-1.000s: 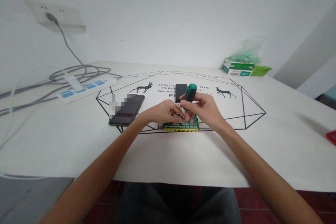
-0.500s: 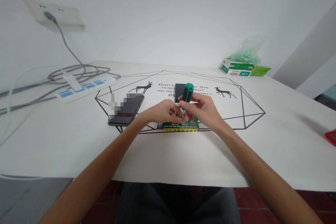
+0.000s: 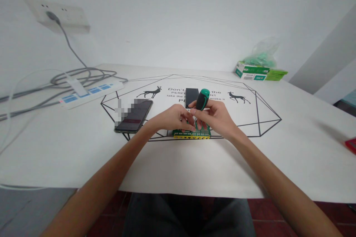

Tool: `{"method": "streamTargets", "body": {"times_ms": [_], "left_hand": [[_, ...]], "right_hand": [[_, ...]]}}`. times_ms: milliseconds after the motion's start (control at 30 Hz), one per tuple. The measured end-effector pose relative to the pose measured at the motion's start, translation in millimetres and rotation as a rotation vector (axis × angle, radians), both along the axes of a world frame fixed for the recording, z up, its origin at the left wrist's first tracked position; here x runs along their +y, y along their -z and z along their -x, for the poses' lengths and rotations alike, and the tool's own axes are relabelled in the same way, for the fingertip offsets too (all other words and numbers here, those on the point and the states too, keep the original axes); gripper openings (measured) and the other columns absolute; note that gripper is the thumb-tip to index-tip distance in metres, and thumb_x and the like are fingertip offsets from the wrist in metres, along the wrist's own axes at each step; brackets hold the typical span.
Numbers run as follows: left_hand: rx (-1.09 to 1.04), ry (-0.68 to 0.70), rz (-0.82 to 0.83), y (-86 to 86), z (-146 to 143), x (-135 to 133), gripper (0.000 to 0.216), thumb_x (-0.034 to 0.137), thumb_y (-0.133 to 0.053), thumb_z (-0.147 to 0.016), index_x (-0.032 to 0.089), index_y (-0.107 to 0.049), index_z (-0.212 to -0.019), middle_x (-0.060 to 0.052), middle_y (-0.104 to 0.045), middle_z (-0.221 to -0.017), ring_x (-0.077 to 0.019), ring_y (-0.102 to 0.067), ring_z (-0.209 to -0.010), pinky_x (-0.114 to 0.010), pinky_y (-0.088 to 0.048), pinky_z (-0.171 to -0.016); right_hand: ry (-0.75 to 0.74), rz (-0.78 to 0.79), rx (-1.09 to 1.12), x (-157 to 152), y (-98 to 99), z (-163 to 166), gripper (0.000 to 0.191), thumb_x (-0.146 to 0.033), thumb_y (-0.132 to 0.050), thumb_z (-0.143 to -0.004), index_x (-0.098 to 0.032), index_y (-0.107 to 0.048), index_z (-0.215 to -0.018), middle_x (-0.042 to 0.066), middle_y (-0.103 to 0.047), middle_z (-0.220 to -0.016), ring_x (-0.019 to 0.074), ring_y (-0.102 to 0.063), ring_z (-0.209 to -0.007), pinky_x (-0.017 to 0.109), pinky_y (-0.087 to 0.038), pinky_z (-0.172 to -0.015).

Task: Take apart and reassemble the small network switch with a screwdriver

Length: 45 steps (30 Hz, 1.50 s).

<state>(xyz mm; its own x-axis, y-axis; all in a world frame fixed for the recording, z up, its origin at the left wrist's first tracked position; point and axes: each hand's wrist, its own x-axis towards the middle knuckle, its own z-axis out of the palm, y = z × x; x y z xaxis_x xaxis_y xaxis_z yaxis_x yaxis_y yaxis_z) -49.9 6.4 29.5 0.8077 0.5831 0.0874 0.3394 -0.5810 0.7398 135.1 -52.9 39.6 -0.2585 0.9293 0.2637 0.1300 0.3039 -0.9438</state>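
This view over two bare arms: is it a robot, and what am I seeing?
No robot shows: these are a person's bare left hand and right hand, seen by a head-worn camera looking forward and down. The right hand holds a green-and-black screwdriver, pointing down toward a green circuit board with a yellow front edge. The left hand curls over the board; whether it grips anything is hidden. On the white printed table also lie a dark flat phone, a black rectangular object and a white power strip with blue sockets.
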Motion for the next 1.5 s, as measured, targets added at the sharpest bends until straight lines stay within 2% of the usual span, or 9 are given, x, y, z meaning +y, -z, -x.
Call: {"method": "streamTargets", "body": {"times_ms": [167, 500, 667, 933, 1133, 1300, 1500], "left_hand": [[-0.020, 0.056, 0.059, 1.3, 1.2, -1.6, 0.023, 0.032, -0.068, -0.083, 0.013, -0.077, -0.093, -0.007, -0.074, -0.075, -0.0099, -0.061, -0.056, -0.021, -0.047, -0.054], [-0.018, -0.055, -0.027, 0.3, -2.3, -3.2, 0.018, 0.031, -0.075, -0.075, 0.014, -0.075, -0.073, 0.000, -0.063, -0.054, -0.0069, -0.052, -0.046, -0.019, -0.038, -0.046], [0.006, -0.069, -0.030, -1.0, -1.5, -4.0, 0.020, 0.034, -0.075, -0.076, 0.015, -0.077, -0.076, 0.000, -0.063, -0.053, -0.0068, -0.052, -0.046, -0.019, -0.037, -0.046], [0.002, -0.033, 0.037, 2.0, 0.3, -1.2, 0.026, 0.039, -0.072, -0.079, 0.014, -0.078, -0.081, -0.004, -0.068, -0.060, -0.0100, -0.058, -0.051, -0.020, -0.041, -0.049], [0.007, -0.019, 0.028, 4.3, -0.6, 0.5, 0.025, 0.040, -0.073, -0.079, 0.015, -0.078, -0.078, -0.003, -0.066, -0.056, -0.0093, -0.056, -0.049, -0.020, -0.039, -0.047], [0.004, -0.031, 0.036, 6.3, -1.5, 1.8, 0.024, 0.038, -0.074, -0.078, 0.015, -0.077, -0.076, -0.002, -0.065, -0.053, -0.0093, -0.057, -0.048, -0.019, -0.040, -0.048], [-0.012, -0.026, 0.039, 4.9, -0.9, 0.3, 0.025, 0.039, -0.074, -0.079, 0.015, -0.077, -0.078, -0.002, -0.066, -0.056, -0.0089, -0.056, -0.048, -0.019, -0.039, -0.048]], "right_hand": [[0.002, -0.011, 0.015, -0.9, -2.7, 1.0, 0.033, -0.043, -0.074, -0.077, -0.016, -0.068, -0.094, -0.004, -0.058, -0.051, 0.0122, -0.057, -0.045, 0.025, -0.041, -0.042], [0.022, -0.032, 0.039, -0.7, -0.8, 0.4, 0.034, -0.043, -0.074, -0.077, -0.016, -0.066, -0.096, -0.002, -0.062, -0.055, 0.0124, -0.059, -0.045, 0.025, -0.042, -0.041], [0.025, -0.023, 0.070, -0.3, -1.1, 0.2, 0.033, -0.044, -0.073, -0.079, -0.016, -0.066, -0.094, -0.004, -0.059, -0.052, 0.0112, -0.057, -0.043, 0.024, -0.040, -0.040], [0.074, -0.020, 0.084, -0.4, -5.1, 3.2, 0.038, -0.052, -0.075, -0.075, -0.016, -0.063, -0.080, -0.002, -0.059, -0.055, 0.0084, -0.052, -0.039, 0.023, -0.039, -0.039], [0.088, -0.008, 0.038, -0.6, -3.8, 3.5, 0.039, -0.055, -0.071, -0.078, -0.017, -0.062, -0.080, -0.004, -0.055, -0.048, 0.0092, -0.052, -0.040, 0.024, -0.039, -0.041], [0.083, -0.009, 0.032, -0.6, -3.3, 3.1, 0.039, -0.054, -0.071, -0.078, -0.016, -0.063, -0.084, -0.001, -0.061, -0.055, 0.0091, -0.053, -0.040, 0.024, -0.040, -0.040], [0.089, -0.031, 0.056, -1.9, -5.1, 3.9, 0.038, -0.052, -0.074, -0.077, -0.016, -0.063, -0.079, -0.002, -0.058, -0.054, 0.0085, -0.052, -0.039, 0.023, -0.040, -0.039]]}}
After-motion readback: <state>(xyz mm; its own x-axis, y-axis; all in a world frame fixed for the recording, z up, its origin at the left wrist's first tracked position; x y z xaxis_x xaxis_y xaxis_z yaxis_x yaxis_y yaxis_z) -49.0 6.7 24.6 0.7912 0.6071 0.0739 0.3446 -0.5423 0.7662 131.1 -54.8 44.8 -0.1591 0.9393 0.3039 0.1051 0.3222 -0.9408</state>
